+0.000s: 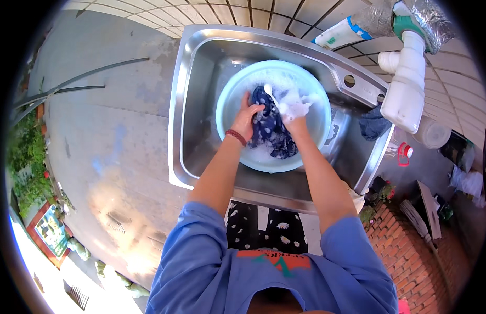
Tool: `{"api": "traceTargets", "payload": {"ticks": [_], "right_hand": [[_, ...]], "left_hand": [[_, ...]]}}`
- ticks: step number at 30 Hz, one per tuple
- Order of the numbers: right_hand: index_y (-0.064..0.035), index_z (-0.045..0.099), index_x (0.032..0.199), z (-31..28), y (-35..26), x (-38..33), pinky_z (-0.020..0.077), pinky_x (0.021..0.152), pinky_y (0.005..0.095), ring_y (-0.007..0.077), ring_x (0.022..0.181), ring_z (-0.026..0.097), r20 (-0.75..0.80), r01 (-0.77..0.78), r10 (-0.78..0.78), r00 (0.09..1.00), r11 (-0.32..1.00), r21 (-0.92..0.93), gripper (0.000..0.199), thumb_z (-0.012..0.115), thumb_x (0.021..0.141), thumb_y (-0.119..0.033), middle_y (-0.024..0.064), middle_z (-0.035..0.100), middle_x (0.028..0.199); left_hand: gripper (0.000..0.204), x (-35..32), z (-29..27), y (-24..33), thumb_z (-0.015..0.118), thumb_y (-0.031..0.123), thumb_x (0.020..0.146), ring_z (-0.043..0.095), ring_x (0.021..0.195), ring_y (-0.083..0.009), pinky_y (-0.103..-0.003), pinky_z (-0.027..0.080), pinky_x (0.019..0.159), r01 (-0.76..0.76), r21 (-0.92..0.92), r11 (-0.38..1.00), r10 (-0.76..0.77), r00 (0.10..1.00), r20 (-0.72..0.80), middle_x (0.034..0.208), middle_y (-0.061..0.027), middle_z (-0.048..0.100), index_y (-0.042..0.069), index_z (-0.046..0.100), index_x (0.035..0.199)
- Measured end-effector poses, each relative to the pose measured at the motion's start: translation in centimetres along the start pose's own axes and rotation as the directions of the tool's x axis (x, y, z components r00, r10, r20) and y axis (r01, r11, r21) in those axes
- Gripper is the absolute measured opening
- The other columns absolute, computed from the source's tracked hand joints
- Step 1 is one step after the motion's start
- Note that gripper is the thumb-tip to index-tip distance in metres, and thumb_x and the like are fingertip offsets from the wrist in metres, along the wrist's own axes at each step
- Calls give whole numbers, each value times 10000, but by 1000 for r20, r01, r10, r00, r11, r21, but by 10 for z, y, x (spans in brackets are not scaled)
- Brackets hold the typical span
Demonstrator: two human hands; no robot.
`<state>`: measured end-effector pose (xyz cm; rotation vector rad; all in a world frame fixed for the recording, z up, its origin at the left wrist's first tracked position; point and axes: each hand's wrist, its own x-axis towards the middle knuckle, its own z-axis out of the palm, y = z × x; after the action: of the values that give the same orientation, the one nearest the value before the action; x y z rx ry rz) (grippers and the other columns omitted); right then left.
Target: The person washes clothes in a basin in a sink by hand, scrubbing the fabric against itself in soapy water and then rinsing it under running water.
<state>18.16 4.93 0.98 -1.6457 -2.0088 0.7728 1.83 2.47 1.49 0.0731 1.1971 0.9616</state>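
Midway, we judge: our left hand (pixel 246 116) grips the cloth (pixel 272 128) in the basin (pixel 232 94); our right hand (pixel 294 109) (at 3 o'clock) clutches it, suds-covered; rinsing remains.

Cloth (pixel 272 131) in basin (pixel 230 91), basin in sink (pixel 201 52).
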Motion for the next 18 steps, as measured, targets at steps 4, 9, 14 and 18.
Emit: {"api": "traceTargets", "payload": {"ticks": [4,9,14,18], "right_hand": [[-100,619,906,-14,-91,-62,500,586,415,332,706,612,-85,-10,28,996,978,208,248,719,761,-275,111,557,936],[-59,611,881,-9,-105,-45,489,613,436,380,703,596,-147,-15,44,988,981,196,214,675,817,-254,146,579,858],[-18,606,933,-3,-19,18,458,750,505,477,810,582,-93,-287,294,951,954,85,334,509,927,-337,246,642,870],[-24,437,1215,0,7,-20,478,751,484,454,864,588,-171,-196,216,961,972,129,426,563,900,-281,258,594,995]], "left_hand": [[681,-16,11,12,570,521,870,466,1192,-243,-372,370,1018,217,-311,925,-130,952,277,1293,-105,499,92,405,1373],[584,-29,34,4,407,542,939,562,1043,-241,-387,453,928,148,-558,817,-63,984,170,1156,-88,594,64,516,1256],[502,-24,32,-4,585,362,903,560,1017,-193,-327,461,886,-87,48,995,90,994,-69,1139,-106,580,-1,500,1239],[698,-7,1,2,616,428,855,565,1068,-372,-426,434,939,-143,712,687,430,870,-240,1168,-233,564,15,361,1357]]}}
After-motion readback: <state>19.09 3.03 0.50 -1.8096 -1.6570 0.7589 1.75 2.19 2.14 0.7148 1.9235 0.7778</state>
